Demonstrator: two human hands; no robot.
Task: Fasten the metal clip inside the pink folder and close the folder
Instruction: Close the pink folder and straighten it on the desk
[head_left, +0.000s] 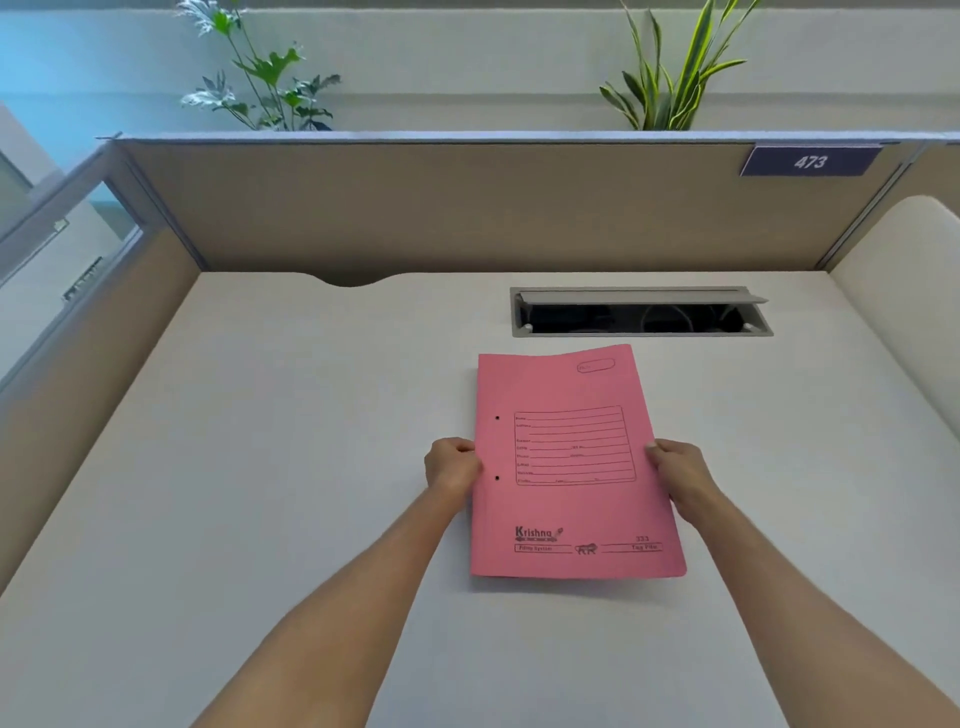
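Folder (576, 462) first: the pink folder lies shut and flat on the desk (291, 467), right of centre, its long axis running away from me and leaning slightly to the right at the far end. My left hand (451, 465) sits at its left edge, between the two punched holes, and my right hand (678, 473) at its right edge, at about the same height, so the folder lies squarely between both grips. On the left the fingers are curled in with the thumb on the cover, pinching the spine side. The right hand pinches the free edge, with the thumb tip on top. I judge the right hand to be the one placed to open the cover, since the holes mark the bound side on the left. The cover is plain pink card with a ruled label box, a small oval stamp near the top and a printed brand line near the bottom. I cannot see the metal clip from here, so whether it is fastened I cannot tell.
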